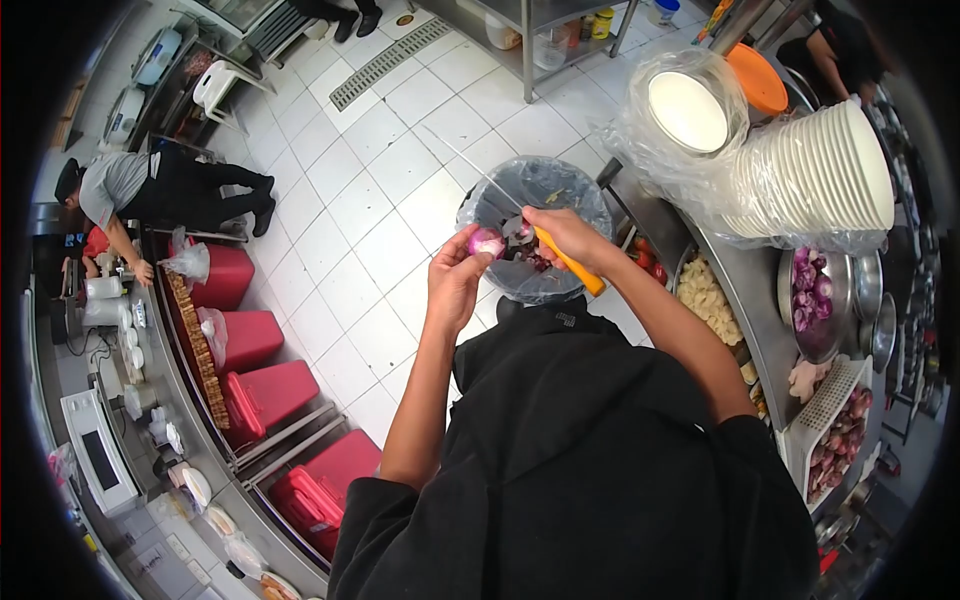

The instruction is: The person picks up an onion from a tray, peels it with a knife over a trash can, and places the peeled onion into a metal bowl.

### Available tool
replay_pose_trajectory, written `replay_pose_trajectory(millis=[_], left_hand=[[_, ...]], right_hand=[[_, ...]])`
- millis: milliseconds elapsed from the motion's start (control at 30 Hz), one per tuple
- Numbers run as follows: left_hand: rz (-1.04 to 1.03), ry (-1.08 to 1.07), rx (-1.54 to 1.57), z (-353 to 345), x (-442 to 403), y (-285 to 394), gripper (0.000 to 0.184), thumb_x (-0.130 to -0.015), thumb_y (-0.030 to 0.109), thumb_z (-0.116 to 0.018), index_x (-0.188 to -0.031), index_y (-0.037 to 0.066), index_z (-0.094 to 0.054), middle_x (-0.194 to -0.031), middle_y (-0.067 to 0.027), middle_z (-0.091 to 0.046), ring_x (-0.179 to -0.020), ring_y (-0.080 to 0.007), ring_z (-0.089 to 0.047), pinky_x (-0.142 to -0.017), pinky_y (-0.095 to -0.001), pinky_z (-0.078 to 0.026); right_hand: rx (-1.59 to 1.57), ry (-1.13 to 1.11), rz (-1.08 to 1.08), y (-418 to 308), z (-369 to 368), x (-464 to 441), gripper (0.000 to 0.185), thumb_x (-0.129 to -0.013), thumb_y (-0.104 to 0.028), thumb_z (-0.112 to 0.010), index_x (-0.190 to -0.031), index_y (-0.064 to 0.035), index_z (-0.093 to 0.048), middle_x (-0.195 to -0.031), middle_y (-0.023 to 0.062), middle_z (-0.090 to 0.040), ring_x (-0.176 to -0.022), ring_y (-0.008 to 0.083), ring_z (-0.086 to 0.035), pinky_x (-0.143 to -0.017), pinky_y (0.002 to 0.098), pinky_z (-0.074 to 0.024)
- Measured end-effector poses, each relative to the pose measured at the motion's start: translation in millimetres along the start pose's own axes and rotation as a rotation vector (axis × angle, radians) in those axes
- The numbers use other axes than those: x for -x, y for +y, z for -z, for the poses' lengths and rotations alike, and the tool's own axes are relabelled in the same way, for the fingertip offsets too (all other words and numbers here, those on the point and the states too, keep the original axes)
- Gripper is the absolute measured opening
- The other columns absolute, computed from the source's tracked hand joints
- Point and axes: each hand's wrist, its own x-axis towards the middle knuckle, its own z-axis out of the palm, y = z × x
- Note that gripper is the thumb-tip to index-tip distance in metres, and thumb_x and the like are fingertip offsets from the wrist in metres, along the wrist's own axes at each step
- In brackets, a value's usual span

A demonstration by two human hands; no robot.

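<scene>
Between the fingers of my left hand (452,282) is a purple onion (486,243), pale on part of its surface. My right hand (568,240) is wrapped round the yellow handle of a knife (480,170), whose long thin blade points up and to the left, away from me. Both hands are over a bin (570,180) lined with a clear plastic bag, the onion near its left rim. Dark purple peelings (522,240) lie inside the bin.
To my right, a metal bowl (845,330) holds purple onions, above a white crate (850,385) of unpeeled ones. Stacked white containers (800,180) stand beyond. Red bins (270,400) line the left counter, where another person (110,190) leans over. White tiles (370,270) cover the floor.
</scene>
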Motion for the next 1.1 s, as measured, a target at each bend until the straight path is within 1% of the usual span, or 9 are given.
replay_pose_trajectory(millis=[100, 167, 300, 367, 467, 567, 933, 1000, 1100], left_hand=[[-0.066, 0.04, -0.135, -8, -2, 0, 0.054, -0.075, -0.011, -0.061, -0.127, -0.009, -0.045, -0.112, -0.0146, -0.059, -0.1, -0.0185, -0.06, -0.089, -0.0305, -0.048], [-0.102, 0.056, -0.187, -11, -2, 1, 0.055, -0.074, -0.012, -0.063, -0.126, -0.009, -0.046, -0.111, -0.0146, -0.06, -0.099, -0.0179, -0.06, -0.089, -0.0293, -0.048], [-0.121, 0.064, -0.237, -18, -2, 3, 0.051, -0.073, -0.011, -0.064, -0.122, -0.008, -0.05, -0.104, -0.0123, -0.063, -0.096, -0.0164, -0.06, -0.087, -0.0283, -0.048], [-0.123, 0.071, -0.226, -19, -4, 3, 0.048, -0.073, -0.01, -0.064, -0.119, -0.007, -0.052, -0.1, -0.0111, -0.064, -0.095, -0.0156, -0.061, -0.086, -0.0276, -0.048], [-0.179, 0.023, -0.29, -23, -5, 3, 0.037, -0.073, -0.011, -0.063, -0.108, -0.005, -0.057, -0.095, -0.0087, -0.065, -0.09, -0.0141, -0.06, -0.083, -0.0261, -0.048], [-0.262, 0.115, -0.308, -40, -2, 5, 0.026, -0.072, -0.011, -0.06, -0.095, -0.001, -0.058, -0.09, -0.006, -0.064, -0.083, -0.0121, -0.059, -0.077, -0.0258, -0.048], [-0.335, 0.158, -0.451, -36, -1, -3, 0.035, -0.07, -0.01, -0.068, -0.101, -0.003, -0.055, -0.093, -0.0069, -0.061, -0.086, -0.0119, -0.057, -0.075, -0.0252, -0.048], [-0.326, 0.165, -0.438, -34, 0, -2, 0.036, -0.07, -0.009, -0.069, -0.102, -0.004, -0.054, -0.093, -0.0073, -0.06, -0.086, -0.0119, -0.057, -0.075, -0.0256, -0.048], [-0.287, 0.152, -0.397, -31, -3, 1, 0.04, -0.071, -0.012, -0.067, -0.107, -0.005, -0.052, -0.097, -0.0087, -0.06, -0.088, -0.0135, -0.058, -0.078, -0.0266, -0.049]], right_hand=[[-0.011, 0.002, 0.022, -2, -2, 6, 0.044, -0.094, -0.047, -0.046, -0.098, -0.0043, -0.058, -0.057, 0.0021, -0.046, -0.043, 0.0086, -0.041, -0.039, 0.0237, -0.0336], [0.048, 0.082, 0.109, -4, -7, 15, 0.053, -0.094, -0.046, -0.046, -0.125, -0.004, -0.054, -0.056, 0.0011, -0.043, -0.045, 0.0088, -0.043, -0.041, 0.0233, -0.0343], [0.294, 0.094, 0.181, 1, -14, 27, 0.069, -0.091, -0.05, -0.049, -0.135, 0.0016, -0.042, -0.07, 0.0107, -0.059, -0.062, 0.0175, -0.058, -0.052, 0.0319, -0.0463], [0.514, 0.196, 0.545, 3, -23, 34, 0.07, -0.09, -0.048, -0.049, -0.135, 0.0047, -0.04, -0.074, 0.018, -0.064, -0.073, 0.0287, -0.065, -0.065, 0.0379, -0.0493], [0.584, 0.151, 0.478, -8, -32, 54, 0.069, -0.091, -0.046, -0.048, -0.134, 0.0067, -0.039, -0.073, 0.0228, -0.063, -0.075, 0.0383, -0.064, -0.072, 0.0415, -0.048], [0.563, 0.14, 0.477, -12, -37, 60, 0.068, -0.09, -0.043, -0.05, -0.135, 0.0073, -0.036, -0.068, 0.022, -0.06, -0.068, 0.0362, -0.063, -0.066, 0.0417, -0.0472], [0.498, 0.224, 0.53, -3, -35, 46, 0.061, -0.091, -0.041, -0.048, -0.134, 0.0028, -0.042, -0.066, 0.0183, -0.06, -0.068, 0.032, -0.063, -0.068, 0.0385, -0.0467], [0.453, 0.228, 0.494, -1, -34, 45, 0.056, -0.092, -0.037, -0.052, -0.137, -0.0048, -0.043, -0.059, 0.0089, -0.048, -0.056, 0.0157, -0.049, -0.057, 0.0319, -0.0405], [0.378, 0.207, 0.543, 7, -33, 35, 0.055, -0.093, -0.038, -0.05, -0.138, -0.0066, -0.042, -0.057, 0.0052, -0.047, -0.051, 0.013, -0.047, -0.051, 0.0295, -0.0389]])
